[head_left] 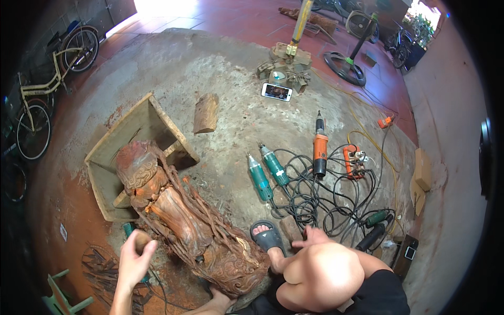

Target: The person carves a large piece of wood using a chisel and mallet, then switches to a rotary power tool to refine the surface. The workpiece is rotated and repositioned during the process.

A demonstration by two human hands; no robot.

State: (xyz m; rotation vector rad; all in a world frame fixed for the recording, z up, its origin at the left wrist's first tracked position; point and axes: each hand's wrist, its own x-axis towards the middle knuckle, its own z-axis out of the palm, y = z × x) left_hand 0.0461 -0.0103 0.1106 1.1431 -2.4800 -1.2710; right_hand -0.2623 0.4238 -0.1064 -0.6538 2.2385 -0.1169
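Note:
A carved reddish-brown wooden sculpture (181, 210) leans with its upper end on a box-like wooden stand (97, 194) and its base near my feet. My left hand (132, 262) is raised at its left side, fingers and thumb curled round a brown, round-ended piece (141, 241) that I cannot identify. Just beyond that hand shows part of a green power tool (128, 228). My right hand (314, 237) is low beside my sandalled foot (266, 237), partly hidden by my knee. Its fingers stretch toward a small wood block (290, 230); whether they touch it I cannot tell.
Two green die grinders (259, 178) and an orange grinder (320, 149) lie among tangled black cables (304, 197). An orange power strip (353, 161) sits to their right. Farther off are a wood chunk (206, 113) and a phone (276, 92). Wood scraps (102, 268) lie at left.

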